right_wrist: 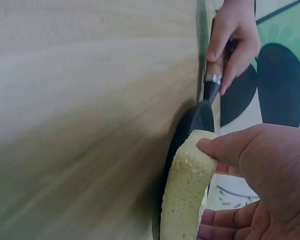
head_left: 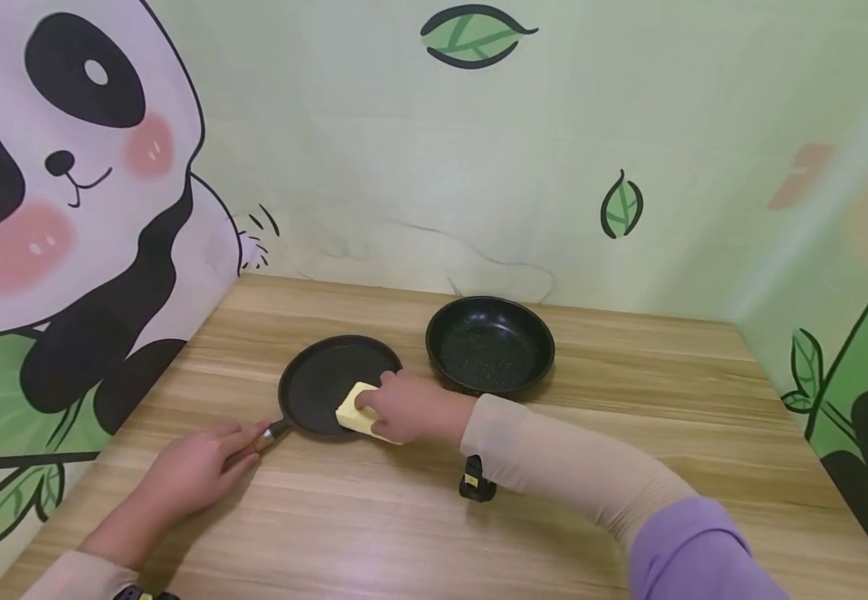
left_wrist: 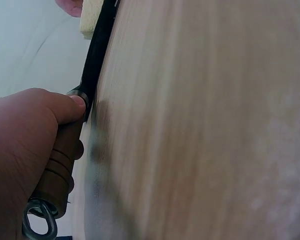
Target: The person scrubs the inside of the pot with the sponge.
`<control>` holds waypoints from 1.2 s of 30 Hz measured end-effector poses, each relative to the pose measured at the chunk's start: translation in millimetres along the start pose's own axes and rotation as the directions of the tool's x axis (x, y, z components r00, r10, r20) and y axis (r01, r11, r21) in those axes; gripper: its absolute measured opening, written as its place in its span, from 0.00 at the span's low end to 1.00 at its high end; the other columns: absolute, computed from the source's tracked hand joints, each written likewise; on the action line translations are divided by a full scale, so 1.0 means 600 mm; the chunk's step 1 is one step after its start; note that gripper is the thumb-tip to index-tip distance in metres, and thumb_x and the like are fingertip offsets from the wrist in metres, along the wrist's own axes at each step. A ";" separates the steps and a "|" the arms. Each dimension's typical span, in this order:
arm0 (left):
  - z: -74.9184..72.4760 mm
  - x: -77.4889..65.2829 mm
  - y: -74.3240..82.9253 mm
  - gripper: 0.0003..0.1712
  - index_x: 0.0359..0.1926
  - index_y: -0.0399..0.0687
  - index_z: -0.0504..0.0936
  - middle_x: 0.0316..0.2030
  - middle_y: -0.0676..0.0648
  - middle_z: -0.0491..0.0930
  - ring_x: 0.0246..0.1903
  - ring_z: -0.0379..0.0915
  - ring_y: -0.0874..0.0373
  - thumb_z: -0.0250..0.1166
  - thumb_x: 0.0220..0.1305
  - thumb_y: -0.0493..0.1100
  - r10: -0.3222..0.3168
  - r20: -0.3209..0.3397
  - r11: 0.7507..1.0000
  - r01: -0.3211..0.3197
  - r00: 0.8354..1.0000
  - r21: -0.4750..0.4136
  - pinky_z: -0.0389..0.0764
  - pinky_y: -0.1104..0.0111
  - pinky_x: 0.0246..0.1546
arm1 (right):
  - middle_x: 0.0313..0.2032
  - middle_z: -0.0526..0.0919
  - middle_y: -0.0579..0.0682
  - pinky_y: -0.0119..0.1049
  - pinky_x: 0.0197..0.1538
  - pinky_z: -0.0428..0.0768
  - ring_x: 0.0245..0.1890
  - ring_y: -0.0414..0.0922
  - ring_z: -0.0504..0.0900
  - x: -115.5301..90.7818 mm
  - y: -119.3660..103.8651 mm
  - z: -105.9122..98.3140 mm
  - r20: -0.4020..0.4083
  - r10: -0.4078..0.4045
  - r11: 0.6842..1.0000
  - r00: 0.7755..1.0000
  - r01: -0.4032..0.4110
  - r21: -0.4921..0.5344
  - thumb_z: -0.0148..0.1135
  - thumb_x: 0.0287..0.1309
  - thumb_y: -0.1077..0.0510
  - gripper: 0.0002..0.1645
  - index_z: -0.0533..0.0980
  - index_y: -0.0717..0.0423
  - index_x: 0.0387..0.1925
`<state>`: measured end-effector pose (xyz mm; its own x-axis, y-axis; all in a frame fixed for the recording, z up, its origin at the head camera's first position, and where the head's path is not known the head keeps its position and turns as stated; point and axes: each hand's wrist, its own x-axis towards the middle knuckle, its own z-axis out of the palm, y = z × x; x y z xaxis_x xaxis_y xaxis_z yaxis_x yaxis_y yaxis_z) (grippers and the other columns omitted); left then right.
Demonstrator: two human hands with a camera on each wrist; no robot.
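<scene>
A flat black pan (head_left: pixel 321 379) lies on the wooden table, its handle pointing toward the near left. My left hand (head_left: pixel 197 467) grips the brown wooden handle (left_wrist: pixel 62 160), which ends in a metal ring (left_wrist: pixel 40 220). Over the pan's near right edge, my right hand (head_left: pixel 414 407) holds a pale yellow sponge (head_left: pixel 357 408) between thumb and fingers. In the right wrist view the sponge (right_wrist: pixel 187 190) looks porous and bends slightly along the pan's rim. Whether its underside touches the pan's surface is hidden.
A deeper black frying pan (head_left: pixel 489 346) stands to the right of the flat one, close to the back wall; the right forearm crosses in front of it. Panda and leaf-printed sheeting (head_left: pixel 328 167) rises behind the wooden table (head_left: pixel 328 533).
</scene>
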<state>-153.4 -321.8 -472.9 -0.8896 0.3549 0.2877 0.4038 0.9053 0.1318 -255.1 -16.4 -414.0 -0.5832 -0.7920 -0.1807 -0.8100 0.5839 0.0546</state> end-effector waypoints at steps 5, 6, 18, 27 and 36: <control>0.000 -0.001 0.001 0.26 0.60 0.50 0.84 0.35 0.52 0.82 0.27 0.80 0.52 0.73 0.59 0.44 0.023 -0.019 1.000 -0.023 1.000 0.012 0.79 0.52 0.26 | 0.43 0.83 0.52 0.39 0.46 0.77 0.43 0.46 0.77 0.010 -0.026 0.005 -0.033 -0.043 0.998 0.999 0.041 -0.039 0.60 0.69 0.45 0.24 0.75 0.40 0.64; 0.001 -0.002 0.001 0.26 0.60 0.49 0.84 0.35 0.52 0.82 0.28 0.80 0.52 0.74 0.59 0.44 0.030 -0.025 0.999 -0.030 0.999 0.014 0.79 0.52 0.27 | 0.43 0.83 0.52 0.39 0.47 0.76 0.44 0.46 0.77 0.012 -0.032 0.006 -0.044 -0.054 0.998 0.998 0.052 -0.046 0.60 0.69 0.45 0.24 0.75 0.40 0.64; 0.000 -0.003 -0.001 0.26 0.58 0.48 0.85 0.33 0.51 0.83 0.25 0.80 0.54 0.75 0.56 0.42 0.098 -0.091 0.995 -0.095 0.991 0.035 0.79 0.54 0.23 | 0.41 0.79 0.51 0.34 0.33 0.75 0.34 0.43 0.72 0.083 -0.088 0.018 -0.235 -0.056 0.994 0.970 0.032 -0.103 0.56 0.69 0.43 0.24 0.75 0.36 0.64; 0.008 -0.006 0.009 0.24 0.54 0.51 0.87 0.27 0.58 0.75 0.18 0.68 0.63 0.76 0.54 0.44 0.150 -0.118 0.988 -0.145 0.982 0.052 0.69 0.64 0.16 | 0.50 0.79 0.53 0.36 0.44 0.79 0.42 0.44 0.74 0.157 -0.088 0.020 -0.216 0.071 0.995 0.974 -0.086 -0.060 0.53 0.72 0.41 0.26 0.72 0.30 0.68; 0.003 -0.006 0.009 0.25 0.55 0.51 0.86 0.26 0.57 0.75 0.18 0.70 0.61 0.76 0.55 0.44 0.127 -0.105 0.991 -0.120 0.986 0.064 0.71 0.62 0.17 | 0.53 0.81 0.51 0.39 0.50 0.79 0.51 0.46 0.77 0.202 -0.040 0.009 -0.184 0.184 0.979 0.965 -0.197 -0.055 0.53 0.73 0.42 0.26 0.71 0.33 0.69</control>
<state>-148.7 -317.9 -474.9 -0.8039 0.4401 0.4001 0.4934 0.8691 0.0354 -306.0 -125.3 -442.8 -0.7238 -0.6898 0.0165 -0.6811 0.7181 0.1428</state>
